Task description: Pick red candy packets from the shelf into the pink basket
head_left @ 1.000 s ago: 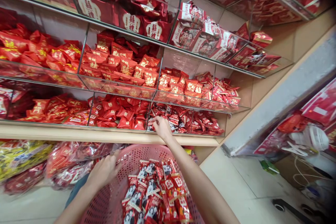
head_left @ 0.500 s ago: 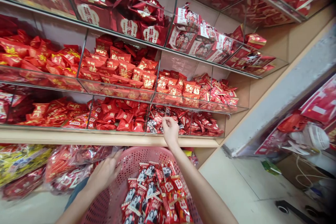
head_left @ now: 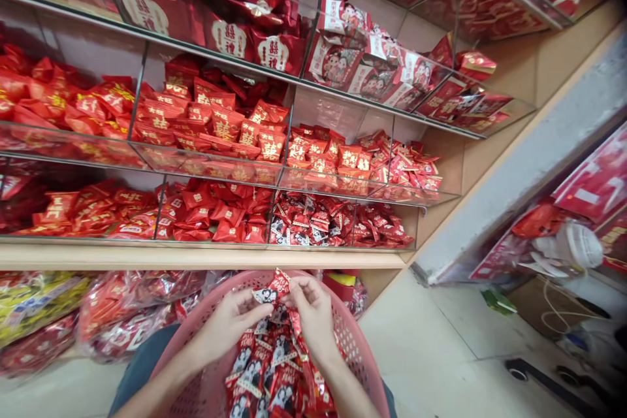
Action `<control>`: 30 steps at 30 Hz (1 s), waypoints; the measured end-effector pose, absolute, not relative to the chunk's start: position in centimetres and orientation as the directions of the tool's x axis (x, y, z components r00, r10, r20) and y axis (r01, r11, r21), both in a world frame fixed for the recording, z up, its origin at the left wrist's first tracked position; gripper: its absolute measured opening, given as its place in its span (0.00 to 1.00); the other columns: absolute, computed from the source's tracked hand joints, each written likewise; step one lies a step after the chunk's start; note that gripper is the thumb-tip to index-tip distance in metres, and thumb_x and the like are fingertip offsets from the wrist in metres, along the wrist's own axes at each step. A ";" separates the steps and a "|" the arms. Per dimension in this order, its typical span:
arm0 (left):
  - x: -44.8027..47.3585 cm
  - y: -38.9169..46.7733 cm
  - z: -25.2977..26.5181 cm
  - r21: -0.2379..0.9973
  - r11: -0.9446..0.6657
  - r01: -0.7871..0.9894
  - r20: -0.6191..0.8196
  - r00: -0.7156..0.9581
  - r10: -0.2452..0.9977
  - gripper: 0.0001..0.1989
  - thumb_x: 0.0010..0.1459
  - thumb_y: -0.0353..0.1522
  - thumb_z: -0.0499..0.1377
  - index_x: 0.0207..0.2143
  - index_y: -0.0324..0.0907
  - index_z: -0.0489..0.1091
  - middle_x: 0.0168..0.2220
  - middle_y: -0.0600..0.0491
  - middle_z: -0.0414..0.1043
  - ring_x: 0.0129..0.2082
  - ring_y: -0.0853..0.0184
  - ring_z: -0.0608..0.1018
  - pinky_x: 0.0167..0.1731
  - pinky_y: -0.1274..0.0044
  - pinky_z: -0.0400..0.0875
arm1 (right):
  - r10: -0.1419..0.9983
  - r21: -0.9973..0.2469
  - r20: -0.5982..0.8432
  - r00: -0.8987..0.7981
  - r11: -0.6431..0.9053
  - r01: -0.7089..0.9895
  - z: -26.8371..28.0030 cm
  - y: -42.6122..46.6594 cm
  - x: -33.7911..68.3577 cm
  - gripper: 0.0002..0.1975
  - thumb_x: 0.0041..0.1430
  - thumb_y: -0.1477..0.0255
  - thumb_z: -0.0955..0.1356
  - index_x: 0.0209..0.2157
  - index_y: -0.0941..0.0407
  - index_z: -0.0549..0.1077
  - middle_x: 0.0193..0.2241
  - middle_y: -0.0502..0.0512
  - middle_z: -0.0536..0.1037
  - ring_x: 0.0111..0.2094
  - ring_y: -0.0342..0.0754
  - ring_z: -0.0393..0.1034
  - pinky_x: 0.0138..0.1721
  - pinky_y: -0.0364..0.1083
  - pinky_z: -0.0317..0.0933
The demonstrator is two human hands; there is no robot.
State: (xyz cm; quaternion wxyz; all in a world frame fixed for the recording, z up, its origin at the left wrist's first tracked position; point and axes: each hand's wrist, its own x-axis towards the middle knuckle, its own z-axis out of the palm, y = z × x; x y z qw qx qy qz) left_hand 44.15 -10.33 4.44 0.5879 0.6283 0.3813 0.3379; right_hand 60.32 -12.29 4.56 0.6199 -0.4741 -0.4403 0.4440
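Glossy red packets with black-and-white printed figures (head_left: 267,372) lay heaped in a round pink perforated plastic basket (head_left: 362,346) at the lower centre of the frame. One similar packet (head_left: 265,296) was raised over the far part of the basket, between the person's two hands. The left hand (head_left: 232,323) pinched its near edge between thumb and fingers; the right hand (head_left: 313,313) was curled narrowly at its other side, fingertips close together on the wrapper. Whether the fingers held only one packet or two overlapping ones could not be told. Dark blue-green trousers (head_left: 128,353) showed beside the basket.

Beyond the hands, a pale wooden ledge (head_left: 196,258) crossed the frame, slanting little. Above it rose rows of clear-fronted compartments. Small red, black and white packets (head_left: 308,219) filled one in the lowest row, near the centre. To their left lay plain red packets with gold print (head_left: 215,209); higher up, larger dark-red bags with white labels (head_left: 230,38) stood in a row. Clear plastic bags of red packets (head_left: 127,313) and a yellow patterned bag (head_left: 44,300) lay at the lower left, under the ledge. Pale floor tiles (head_left: 435,353) spread at the lower right.
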 end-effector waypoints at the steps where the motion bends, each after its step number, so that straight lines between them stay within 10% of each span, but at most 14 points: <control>1: 44.3 -10.3 4.0 0.998 -0.001 0.067 -0.032 0.489 0.872 0.15 0.51 0.43 0.59 0.28 0.38 0.66 0.29 0.53 0.67 0.32 0.68 0.68 0.35 0.78 0.64 | 0.967 -0.979 0.120 0.224 0.152 -0.135 4.5 -12.4 60.4 0.12 0.52 0.62 0.68 0.29 0.57 0.71 0.25 0.49 0.73 0.27 0.44 0.68 0.32 0.44 0.63; 17: 44.5 -10.3 5.0 0.965 -0.137 0.223 -0.005 0.538 0.843 0.16 0.55 0.41 0.53 0.23 0.38 0.63 0.24 0.55 0.63 0.27 0.71 0.65 0.30 0.80 0.60 | 0.978 -0.990 0.118 0.170 0.129 -0.060 5.0 -12.4 63.0 0.13 0.50 0.61 0.69 0.25 0.57 0.73 0.22 0.48 0.72 0.25 0.42 0.63 0.31 0.42 0.59; 26: 45.9 -9.2 4.3 0.977 0.198 0.083 -0.214 0.486 0.847 0.27 0.44 0.45 0.62 0.44 0.41 0.64 0.42 0.50 0.68 0.38 0.68 0.71 0.34 0.78 0.68 | 0.999 -0.998 -0.027 0.044 -0.025 -0.055 3.5 -11.0 65.3 0.16 0.46 0.58 0.71 0.26 0.58 0.73 0.20 0.51 0.75 0.22 0.43 0.67 0.27 0.42 0.58; 30: 46.8 -8.7 4.2 0.953 0.293 0.076 -0.289 0.515 0.807 0.24 0.41 0.45 0.64 0.37 0.39 0.66 0.33 0.54 0.67 0.27 0.74 0.70 0.27 0.82 0.67 | 0.998 -0.998 -0.059 0.029 -0.058 -0.035 2.3 -10.9 65.6 0.17 0.48 0.57 0.70 0.28 0.59 0.73 0.19 0.50 0.75 0.21 0.41 0.66 0.25 0.41 0.57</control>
